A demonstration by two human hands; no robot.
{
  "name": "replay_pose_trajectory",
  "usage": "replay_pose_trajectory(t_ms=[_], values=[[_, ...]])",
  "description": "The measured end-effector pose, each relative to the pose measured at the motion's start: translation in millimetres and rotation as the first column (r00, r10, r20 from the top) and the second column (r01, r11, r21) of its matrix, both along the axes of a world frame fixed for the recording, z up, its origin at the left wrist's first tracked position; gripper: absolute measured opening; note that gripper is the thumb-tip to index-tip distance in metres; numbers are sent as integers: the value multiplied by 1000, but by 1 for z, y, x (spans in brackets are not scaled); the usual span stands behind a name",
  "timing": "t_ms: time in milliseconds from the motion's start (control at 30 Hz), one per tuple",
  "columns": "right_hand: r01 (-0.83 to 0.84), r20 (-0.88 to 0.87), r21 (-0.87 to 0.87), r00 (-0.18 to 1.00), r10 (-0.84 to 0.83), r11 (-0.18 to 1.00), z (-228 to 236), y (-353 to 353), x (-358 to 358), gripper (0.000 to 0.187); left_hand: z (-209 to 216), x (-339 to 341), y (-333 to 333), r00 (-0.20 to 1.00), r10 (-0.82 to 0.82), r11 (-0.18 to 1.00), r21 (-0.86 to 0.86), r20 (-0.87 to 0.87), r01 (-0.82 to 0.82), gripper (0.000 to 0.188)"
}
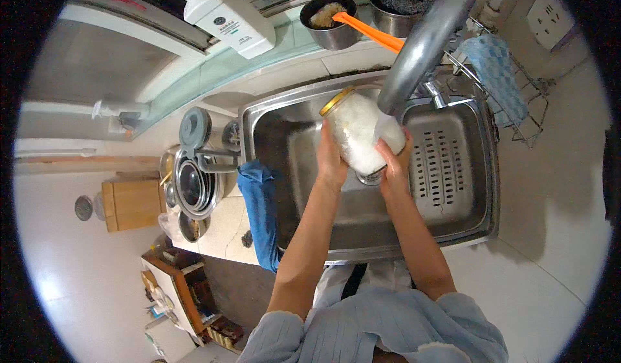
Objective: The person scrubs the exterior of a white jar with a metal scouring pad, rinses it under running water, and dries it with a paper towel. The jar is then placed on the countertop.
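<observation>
Over the stainless steel sink, a large glass jar with a gold lid is held tilted, its lid toward the upper left. It looks whitish; whether that is its contents or glare I cannot tell. My left hand wraps its lower left side. On the opposite side, near the jar's base, my right hand grips it with the thumb across the glass. The mouth of the grey faucet is right above the jar, and what looks like water runs onto it.
A perforated drain panel lies in the sink's right part. Over the left rim hangs a blue cloth. Nested metal bowls stand on the left counter. Behind are a white pump bottle, a metal cup with an orange-handled brush, and a wire rack.
</observation>
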State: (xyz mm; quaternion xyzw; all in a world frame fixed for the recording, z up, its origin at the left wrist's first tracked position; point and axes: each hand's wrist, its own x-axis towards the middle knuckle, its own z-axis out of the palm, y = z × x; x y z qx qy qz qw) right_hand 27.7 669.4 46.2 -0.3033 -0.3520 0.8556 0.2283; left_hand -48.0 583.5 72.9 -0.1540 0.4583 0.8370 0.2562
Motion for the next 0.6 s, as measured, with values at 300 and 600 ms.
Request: replay_pose_trajectory(t_ms=[300, 600], values=[[64, 7, 60, 998, -65, 996, 6, 18, 40, 88, 3, 9, 26, 945, -305, 938, -209, -119, 276, 77], [-140, 94, 12, 986, 139, 990, -9, 73, 98, 83, 1, 25, 66, 854, -509, 837, -296, -111, 460, 82]])
